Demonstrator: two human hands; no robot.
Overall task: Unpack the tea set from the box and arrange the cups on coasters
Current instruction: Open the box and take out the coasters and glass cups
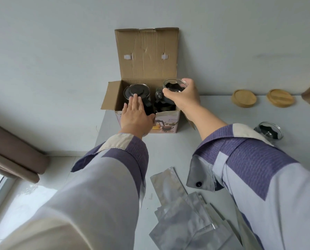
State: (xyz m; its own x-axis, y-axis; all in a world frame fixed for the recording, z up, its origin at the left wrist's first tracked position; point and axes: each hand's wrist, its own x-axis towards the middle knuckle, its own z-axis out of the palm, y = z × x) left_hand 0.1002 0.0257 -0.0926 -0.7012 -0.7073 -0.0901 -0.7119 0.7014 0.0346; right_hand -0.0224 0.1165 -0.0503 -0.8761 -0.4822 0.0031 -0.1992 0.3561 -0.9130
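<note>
Head view: open box [166, 121] stood on table [168, 150] by wall. Glass cup [175, 85] gripped at rim by right hand [184, 98], above box. Left hand [135, 114] laid flat, fingers straight, on teapot [136, 91] and box edge. Coasters [244, 98] seen far right; second cup [268, 131] nearer. Risk: cup slipped from rim grip, or knocked on box wall.

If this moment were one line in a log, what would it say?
right hand: grips cup over box | left hand: flat on teapot | coasters: bare
</note>
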